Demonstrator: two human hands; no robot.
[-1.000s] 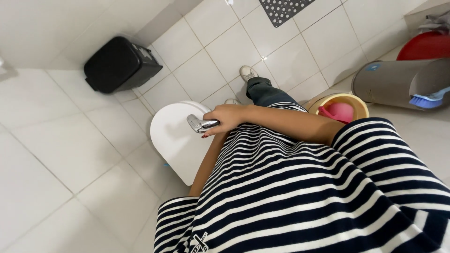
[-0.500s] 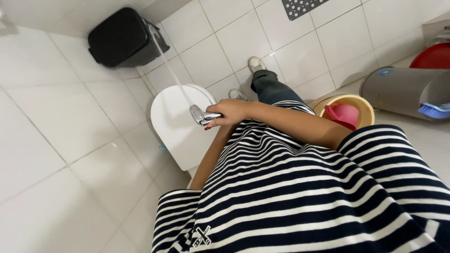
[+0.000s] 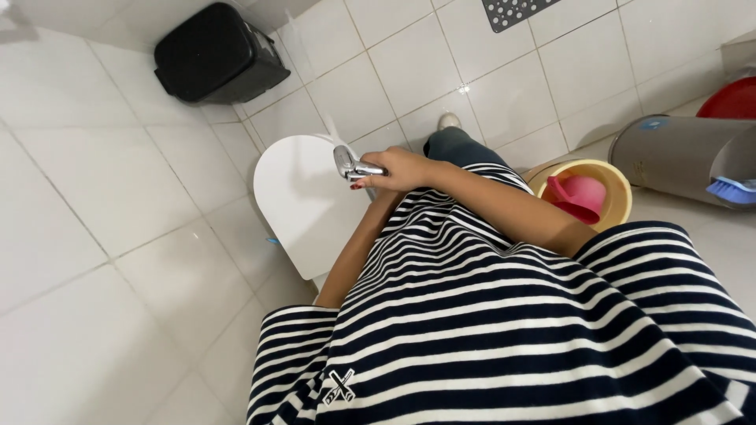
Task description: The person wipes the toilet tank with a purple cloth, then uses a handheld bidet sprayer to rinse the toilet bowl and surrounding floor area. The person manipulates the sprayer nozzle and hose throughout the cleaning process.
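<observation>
My right hand (image 3: pixel 403 169) reaches across my striped shirt and is closed around a chrome hand sprayer (image 3: pixel 346 164). The sprayer's head is over the far edge of a closed white toilet lid (image 3: pixel 295 197). My left forearm (image 3: pixel 350 252) runs up from its sleeve toward the same spot. Its hand is hidden under my right forearm, so I cannot see what it touches. My jeans leg and a light shoe (image 3: pixel 449 120) show just beyond the hand.
White tiles cover the floor and wall. A black bin (image 3: pixel 216 55) stands at the far left. To the right are a yellow bucket (image 3: pixel 618 185) holding a pink scoop (image 3: pixel 579 197), a grey bin (image 3: pixel 669 153), a blue brush (image 3: pixel 732 189) and a red basin (image 3: pixel 732 98). A drain grate (image 3: pixel 516 12) lies at the top.
The view has shifted a little, so the toilet lid and black bin sit more to the right. My right hand has kept hold of the sprayer over the lid.
</observation>
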